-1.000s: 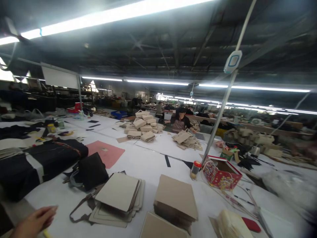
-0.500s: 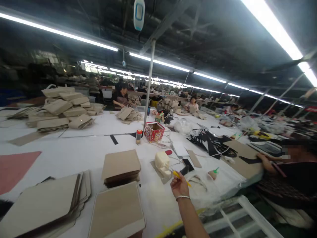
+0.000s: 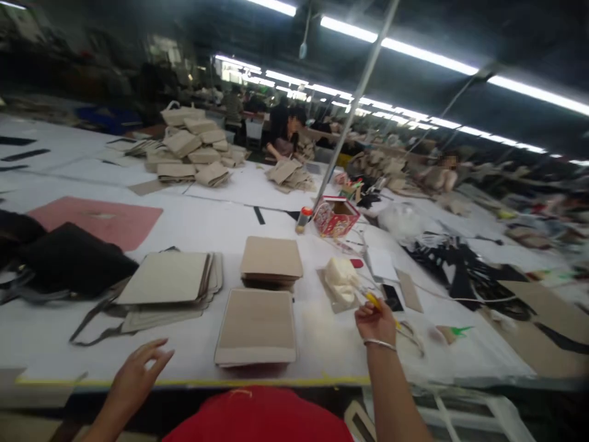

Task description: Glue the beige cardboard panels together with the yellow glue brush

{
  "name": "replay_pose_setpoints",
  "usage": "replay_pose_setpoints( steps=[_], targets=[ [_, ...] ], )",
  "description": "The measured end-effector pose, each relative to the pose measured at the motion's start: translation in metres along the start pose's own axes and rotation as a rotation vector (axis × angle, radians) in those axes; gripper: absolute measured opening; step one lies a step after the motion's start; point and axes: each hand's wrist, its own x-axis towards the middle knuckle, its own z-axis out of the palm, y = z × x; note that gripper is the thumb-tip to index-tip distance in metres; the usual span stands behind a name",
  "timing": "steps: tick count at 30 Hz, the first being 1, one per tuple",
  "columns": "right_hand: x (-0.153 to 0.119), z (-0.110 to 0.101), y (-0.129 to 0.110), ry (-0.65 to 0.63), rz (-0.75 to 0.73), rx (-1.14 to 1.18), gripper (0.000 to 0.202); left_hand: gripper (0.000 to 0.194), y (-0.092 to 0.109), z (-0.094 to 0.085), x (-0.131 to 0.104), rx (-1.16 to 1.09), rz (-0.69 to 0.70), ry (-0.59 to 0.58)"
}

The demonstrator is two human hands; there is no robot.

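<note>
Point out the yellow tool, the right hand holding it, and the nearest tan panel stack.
yellow tool (image 3: 373, 301), head view, on its yellow shaft.
right hand (image 3: 376, 320), head view, on the back of the hand.
tan panel stack (image 3: 256, 325), head view, on the top panel's face.

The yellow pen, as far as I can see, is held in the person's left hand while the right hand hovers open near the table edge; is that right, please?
Not quite: the hands are swapped. The head view shows the yellow pen held in the right hand, the one with the bracelet, while the left hand hovers open near the table edge.

yellow pen (image 3: 373, 301), pink sheet (image 3: 99, 219), red box (image 3: 335, 216)
</note>
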Motion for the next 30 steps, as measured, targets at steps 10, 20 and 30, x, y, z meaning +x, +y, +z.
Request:
replay_pose_setpoints(
  steps=[10,20,30],
  targets=[
    [0.005,0.045,0.049,-0.065,0.073,-0.293,0.028,0.024,0.064,0.044,0.027,-0.165,0.295,-0.08],
    [-0.013,0.103,0.162,-0.341,-0.013,-1.009,0.031,0.033,0.105,0.116,0.044,0.214,0.633,-0.441],
    [-0.006,0.124,0.24,-0.483,0.04,-1.117,0.025,0.029,0.097,0.121,0.044,0.279,0.638,-0.521]
  ],
)
